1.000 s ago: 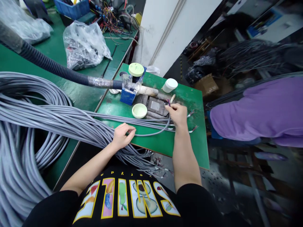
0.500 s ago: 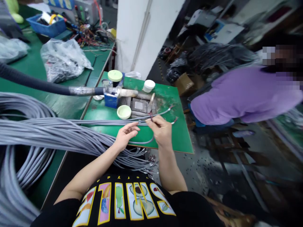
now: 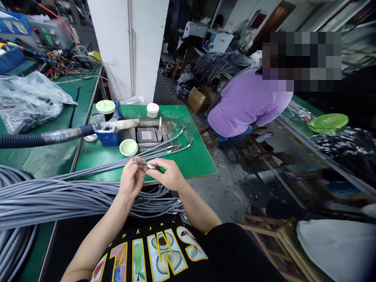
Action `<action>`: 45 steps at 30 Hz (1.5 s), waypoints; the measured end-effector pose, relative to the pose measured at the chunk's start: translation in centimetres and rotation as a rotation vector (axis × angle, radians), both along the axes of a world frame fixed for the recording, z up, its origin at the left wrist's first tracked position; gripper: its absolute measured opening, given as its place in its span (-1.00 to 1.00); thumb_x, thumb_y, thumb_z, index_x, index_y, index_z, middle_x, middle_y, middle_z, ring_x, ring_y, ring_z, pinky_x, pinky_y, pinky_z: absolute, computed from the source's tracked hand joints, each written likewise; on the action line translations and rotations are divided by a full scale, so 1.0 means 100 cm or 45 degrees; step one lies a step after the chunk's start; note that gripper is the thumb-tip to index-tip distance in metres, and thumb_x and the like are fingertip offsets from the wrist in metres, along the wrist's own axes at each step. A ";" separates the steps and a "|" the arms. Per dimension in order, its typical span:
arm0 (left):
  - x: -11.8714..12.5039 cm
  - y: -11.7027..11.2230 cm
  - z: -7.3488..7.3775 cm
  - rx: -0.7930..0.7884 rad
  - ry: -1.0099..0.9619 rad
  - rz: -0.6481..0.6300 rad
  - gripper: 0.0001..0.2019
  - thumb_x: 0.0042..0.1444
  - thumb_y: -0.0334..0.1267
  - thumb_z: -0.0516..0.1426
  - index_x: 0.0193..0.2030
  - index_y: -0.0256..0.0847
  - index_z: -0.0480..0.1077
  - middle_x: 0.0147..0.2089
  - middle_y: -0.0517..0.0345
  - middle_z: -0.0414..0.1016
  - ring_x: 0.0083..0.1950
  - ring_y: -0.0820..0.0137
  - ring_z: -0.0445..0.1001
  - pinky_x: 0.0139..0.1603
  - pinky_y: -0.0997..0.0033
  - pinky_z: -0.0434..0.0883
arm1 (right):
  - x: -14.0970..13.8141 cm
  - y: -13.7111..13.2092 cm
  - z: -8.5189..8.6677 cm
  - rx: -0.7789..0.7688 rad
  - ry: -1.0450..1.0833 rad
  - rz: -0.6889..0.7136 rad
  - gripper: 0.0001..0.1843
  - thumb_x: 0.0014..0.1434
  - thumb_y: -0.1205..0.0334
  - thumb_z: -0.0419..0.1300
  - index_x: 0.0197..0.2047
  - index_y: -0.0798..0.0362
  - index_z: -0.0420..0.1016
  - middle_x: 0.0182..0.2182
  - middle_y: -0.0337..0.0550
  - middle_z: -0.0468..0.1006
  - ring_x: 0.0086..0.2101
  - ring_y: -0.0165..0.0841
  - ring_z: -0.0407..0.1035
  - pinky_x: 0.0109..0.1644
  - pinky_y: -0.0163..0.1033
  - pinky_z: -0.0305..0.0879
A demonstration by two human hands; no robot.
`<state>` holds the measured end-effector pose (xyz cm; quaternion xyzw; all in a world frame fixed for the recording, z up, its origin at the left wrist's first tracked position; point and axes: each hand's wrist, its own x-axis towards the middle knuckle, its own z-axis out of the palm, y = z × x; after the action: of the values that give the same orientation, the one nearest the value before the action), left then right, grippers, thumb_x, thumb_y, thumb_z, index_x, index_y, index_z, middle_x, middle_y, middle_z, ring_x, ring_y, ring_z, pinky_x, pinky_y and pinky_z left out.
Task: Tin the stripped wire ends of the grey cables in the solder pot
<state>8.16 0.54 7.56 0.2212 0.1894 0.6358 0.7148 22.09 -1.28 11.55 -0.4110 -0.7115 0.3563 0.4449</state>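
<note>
My right hand (image 3: 169, 172) pinches the end of a grey cable (image 3: 151, 167) near its white band. Thin dark and reddish wires fan out of that end, and my left hand (image 3: 132, 176) has its fingers closed on them. Just beyond my hands, several grey cables (image 3: 117, 163) lie across the green board, their stripped wire ends (image 3: 176, 147) pointing right. Behind them sits a soldering pot (image 3: 147, 135) with a bright square surface and a flat scraper-like stick (image 3: 160, 130) leaning on it. A small pale green bowl (image 3: 128, 147) stands to its left.
A thick bundle of grey cables (image 3: 64, 199) runs in from the left. A black hose (image 3: 55, 136) ends at a blue box (image 3: 108, 137). A white tub (image 3: 152, 110) stands at the back. A person in purple (image 3: 246, 103) sits at the right, beyond the board's edge.
My left hand, open before, has closed on the wires at the cable end. My right hand has come in beside it. The view has swung right, and another cable end lies on the board.
</note>
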 end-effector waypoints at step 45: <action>-0.001 -0.032 -0.035 0.733 1.306 0.131 -0.76 0.17 -0.10 0.13 -0.27 -0.15 0.59 -0.43 0.06 0.56 -0.34 0.36 0.37 -0.22 0.30 0.32 | -0.003 0.035 0.015 -0.114 0.632 -0.320 -0.71 0.00 0.13 0.13 -0.69 0.01 0.30 -0.77 -0.37 0.08 -0.71 -0.51 -0.14 -0.63 -0.31 -0.16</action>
<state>8.08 -2.65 4.03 0.6761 0.3413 0.5072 0.4113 21.81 2.22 13.07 -0.4154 -0.5078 0.4193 0.6275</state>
